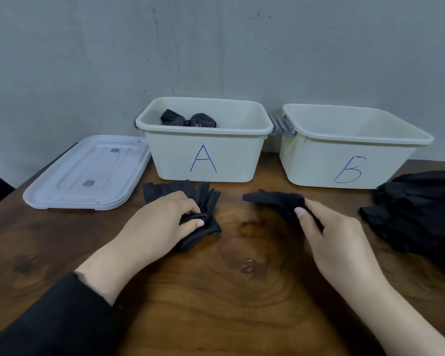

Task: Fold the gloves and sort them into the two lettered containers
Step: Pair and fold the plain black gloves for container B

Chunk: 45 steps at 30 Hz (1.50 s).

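Left hand [162, 222] pinches one black glove [190, 201] at its cuff, pinning it to the wooden table [216, 291]; right hand [329, 235] grips a second glove [272, 200], likely before folding. Container A [203, 160] holds dotted gloves [188, 119]; container Б [344, 165] appears empty.

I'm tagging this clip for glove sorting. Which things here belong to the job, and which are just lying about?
In the job:
glove in left hand
glove in right hand
bin A, dotted gloves inside
bin B
black pile, likely more gloves

Lying about:
lids
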Each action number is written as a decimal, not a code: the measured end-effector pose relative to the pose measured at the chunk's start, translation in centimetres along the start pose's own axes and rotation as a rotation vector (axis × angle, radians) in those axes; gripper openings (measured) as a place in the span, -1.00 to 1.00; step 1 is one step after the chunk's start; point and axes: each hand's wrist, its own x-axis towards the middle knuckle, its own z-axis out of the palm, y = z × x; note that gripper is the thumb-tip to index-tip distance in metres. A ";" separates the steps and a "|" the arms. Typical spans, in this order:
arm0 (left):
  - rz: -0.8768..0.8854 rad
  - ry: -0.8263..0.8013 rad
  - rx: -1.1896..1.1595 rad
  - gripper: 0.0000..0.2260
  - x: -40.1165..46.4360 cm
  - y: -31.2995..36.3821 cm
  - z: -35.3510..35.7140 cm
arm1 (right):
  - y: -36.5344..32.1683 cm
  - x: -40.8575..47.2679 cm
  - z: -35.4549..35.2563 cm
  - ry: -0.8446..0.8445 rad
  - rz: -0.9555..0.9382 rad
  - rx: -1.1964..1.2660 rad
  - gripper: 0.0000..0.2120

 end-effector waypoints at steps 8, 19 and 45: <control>-0.023 0.049 -0.038 -0.75 0.2 -0.5 -0.2 | -2.1 4.4 -3.4 0.167 0.061 0.091 -0.76; -0.046 0.057 -0.036 -0.82 0.1 -0.9 -0.6 | -1.0 -1.7 1.6 -0.361 -0.101 -0.189 -0.53; 0.044 0.662 -0.205 -0.73 0.4 4.2 -1.9 | 2.4 0.2 1.7 0.010 0.238 0.169 -0.83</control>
